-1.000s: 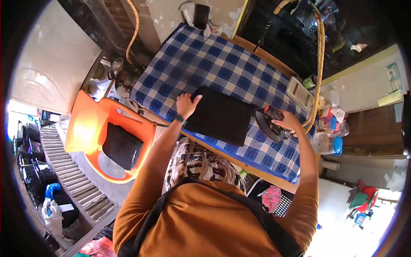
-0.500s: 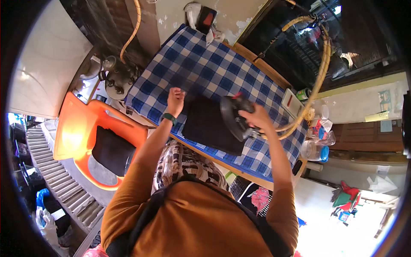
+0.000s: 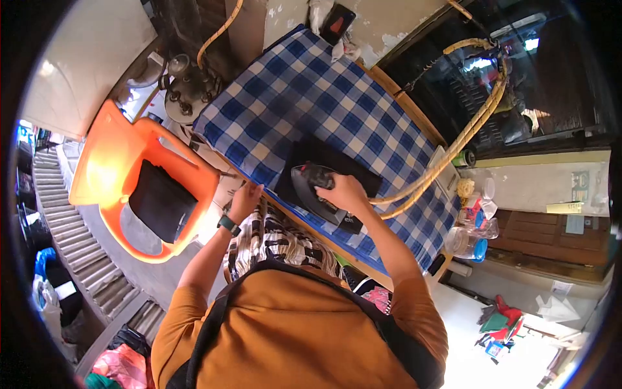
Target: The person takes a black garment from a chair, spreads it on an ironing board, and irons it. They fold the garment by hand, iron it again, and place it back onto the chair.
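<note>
A black cloth lies on a table covered with blue and white checked cloth. My right hand is wrapped round the handle of a dark iron, which rests on the black cloth. A yellowish wrapped hose runs from the iron's side up to the right. My left hand is at the near edge of the table, left of the iron, its fingers close together; what they hold, if anything, is too small to tell.
An orange chair at the left bears folded black cloth. Metal equipment stands behind it. Plastic jars are at the table's right end. A black device lies at the far end.
My right hand and the iron have moved left and nearer to me over the black cloth. My left hand has come down from beside the cloth to the near table edge.
</note>
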`<action>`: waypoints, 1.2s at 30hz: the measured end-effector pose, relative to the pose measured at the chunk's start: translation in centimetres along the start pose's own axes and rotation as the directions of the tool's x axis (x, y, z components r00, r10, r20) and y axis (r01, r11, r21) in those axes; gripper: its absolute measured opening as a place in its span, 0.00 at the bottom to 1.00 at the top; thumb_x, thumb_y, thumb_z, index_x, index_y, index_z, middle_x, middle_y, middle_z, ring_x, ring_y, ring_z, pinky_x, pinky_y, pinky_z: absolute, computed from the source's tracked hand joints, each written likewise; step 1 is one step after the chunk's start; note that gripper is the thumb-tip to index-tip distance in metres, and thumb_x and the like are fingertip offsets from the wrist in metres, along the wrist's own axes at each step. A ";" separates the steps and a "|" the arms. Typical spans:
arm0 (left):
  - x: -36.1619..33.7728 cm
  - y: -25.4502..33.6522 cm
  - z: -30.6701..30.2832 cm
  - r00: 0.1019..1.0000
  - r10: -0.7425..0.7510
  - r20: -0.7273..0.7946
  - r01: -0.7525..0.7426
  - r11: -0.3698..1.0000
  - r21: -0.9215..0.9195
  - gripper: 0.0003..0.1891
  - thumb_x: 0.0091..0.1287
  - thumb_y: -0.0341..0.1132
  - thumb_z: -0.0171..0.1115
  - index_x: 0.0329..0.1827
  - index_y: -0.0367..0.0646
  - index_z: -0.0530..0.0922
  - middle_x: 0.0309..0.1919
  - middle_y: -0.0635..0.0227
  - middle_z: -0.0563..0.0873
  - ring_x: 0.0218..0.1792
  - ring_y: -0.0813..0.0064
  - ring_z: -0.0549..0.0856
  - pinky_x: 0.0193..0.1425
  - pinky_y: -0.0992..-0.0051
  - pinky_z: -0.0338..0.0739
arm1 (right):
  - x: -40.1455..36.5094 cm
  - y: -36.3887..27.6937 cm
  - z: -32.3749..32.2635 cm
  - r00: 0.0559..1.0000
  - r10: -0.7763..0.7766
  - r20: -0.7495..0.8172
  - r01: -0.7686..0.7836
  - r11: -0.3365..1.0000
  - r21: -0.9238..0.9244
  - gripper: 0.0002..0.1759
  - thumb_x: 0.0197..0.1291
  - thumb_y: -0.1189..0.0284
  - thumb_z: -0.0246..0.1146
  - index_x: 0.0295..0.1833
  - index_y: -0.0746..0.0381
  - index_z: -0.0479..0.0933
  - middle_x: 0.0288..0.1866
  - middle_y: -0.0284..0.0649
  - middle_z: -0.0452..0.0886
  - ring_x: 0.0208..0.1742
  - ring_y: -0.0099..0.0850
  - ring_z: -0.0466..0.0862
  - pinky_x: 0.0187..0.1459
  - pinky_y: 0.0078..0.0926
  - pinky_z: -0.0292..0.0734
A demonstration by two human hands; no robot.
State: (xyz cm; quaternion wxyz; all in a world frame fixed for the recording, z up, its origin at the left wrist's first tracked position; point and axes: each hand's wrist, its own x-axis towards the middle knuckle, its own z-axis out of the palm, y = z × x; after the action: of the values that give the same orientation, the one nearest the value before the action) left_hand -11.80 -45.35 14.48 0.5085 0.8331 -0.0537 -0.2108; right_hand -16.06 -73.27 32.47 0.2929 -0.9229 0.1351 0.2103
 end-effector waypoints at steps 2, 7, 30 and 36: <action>-1.5 0.3 0.4 0.988 -0.068 0.136 0.089 0.984 -0.153 0.18 0.70 0.45 0.57 0.43 0.35 0.79 0.28 0.60 0.86 0.29 0.69 0.85 0.34 0.70 0.78 | -1.6 4.7 0.5 0.951 -0.041 -0.307 0.031 0.999 -0.038 0.27 0.47 0.51 0.66 0.43 0.63 0.82 0.32 0.53 0.84 0.39 0.47 0.85 0.43 0.40 0.79; -4.8 2.8 6.4 0.840 -0.045 0.541 0.252 0.914 -0.317 0.16 0.72 0.43 0.56 0.46 0.37 0.78 0.35 0.70 0.85 0.36 0.81 0.83 0.40 0.81 0.78 | -5.6 16.5 -4.9 0.815 0.538 -0.218 -0.431 0.812 0.394 0.27 0.48 0.50 0.67 0.34 0.67 0.82 0.27 0.47 0.84 0.34 0.47 0.85 0.37 0.40 0.78; -14.6 12.4 1.6 0.882 -0.118 0.456 0.470 0.162 -0.868 0.09 0.68 0.33 0.59 0.44 0.41 0.69 0.35 0.73 0.77 0.34 0.82 0.78 0.49 0.73 0.79 | -2.0 1.6 -3.8 0.977 -0.210 0.047 0.112 0.682 0.722 0.18 0.59 0.71 0.66 0.51 0.68 0.72 0.44 0.37 0.80 0.45 0.26 0.79 0.49 0.23 0.74; -18.3 6.5 -14.2 0.947 -0.053 0.317 0.312 -0.089 -0.946 0.07 0.69 0.34 0.57 0.41 0.40 0.76 0.23 0.80 0.78 0.28 0.86 0.78 0.52 0.72 0.77 | 1.7 -17.3 5.0 0.935 -0.312 0.167 0.039 0.558 0.829 0.20 0.59 0.70 0.67 0.53 0.67 0.70 0.44 0.39 0.80 0.43 0.26 0.80 0.47 0.22 0.76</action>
State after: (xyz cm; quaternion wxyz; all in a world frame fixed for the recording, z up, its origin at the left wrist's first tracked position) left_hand -21.74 -31.16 31.18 0.9108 0.1772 0.1851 -0.3236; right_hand -9.63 -56.76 36.35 0.7198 -0.6507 0.0773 0.2290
